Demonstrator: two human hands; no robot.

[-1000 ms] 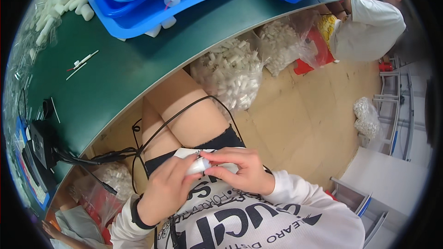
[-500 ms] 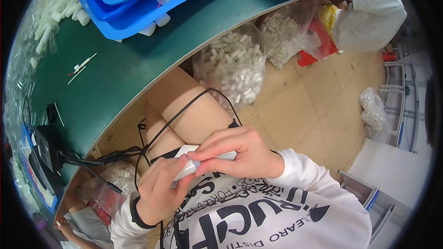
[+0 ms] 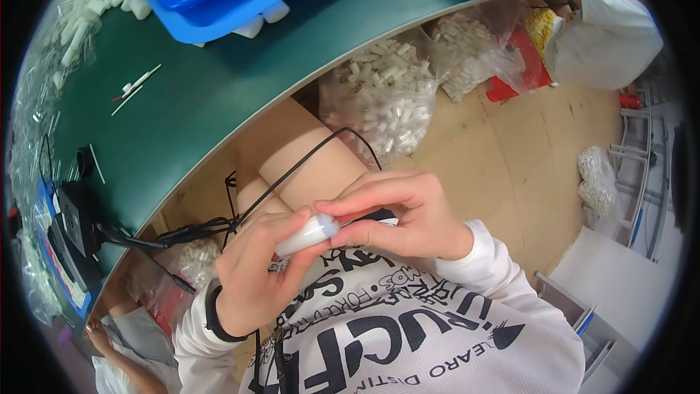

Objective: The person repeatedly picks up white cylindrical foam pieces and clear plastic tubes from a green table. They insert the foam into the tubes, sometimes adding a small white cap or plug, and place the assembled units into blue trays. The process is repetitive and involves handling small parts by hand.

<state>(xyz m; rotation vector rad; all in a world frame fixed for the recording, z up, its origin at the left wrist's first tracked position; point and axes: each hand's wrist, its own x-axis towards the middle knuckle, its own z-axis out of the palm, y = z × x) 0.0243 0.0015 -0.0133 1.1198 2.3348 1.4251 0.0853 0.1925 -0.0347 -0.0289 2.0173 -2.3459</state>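
Both hands meet over my lap around a white plastic cylinder [image 3: 297,239] with a translucent bluish end. Its body lies tilted in the fingers of my left hand [image 3: 251,266], thumb and fingers closed round it. Thumb and fingertips of my right hand [image 3: 412,211] pinch at the translucent end. A bit of something white [image 3: 392,222] shows behind the right fingers; its kind cannot be made out. On the green table [image 3: 197,113] to the left lie thin white sticks [image 3: 135,89], one with a small disc and a red tip.
Stacked blue trays [image 3: 211,25] stand at the table's far edge. Bags of white plastic pieces [image 3: 383,102] sit on the floor under it. A black cable [image 3: 313,149] loops over my legs. Other people sit at far right [image 3: 605,40] and lower left [image 3: 135,335].
My hands have moved slightly up and right, still around the cylinder. The right hand sits higher and its fingers are more arched. The view has shifted a little.
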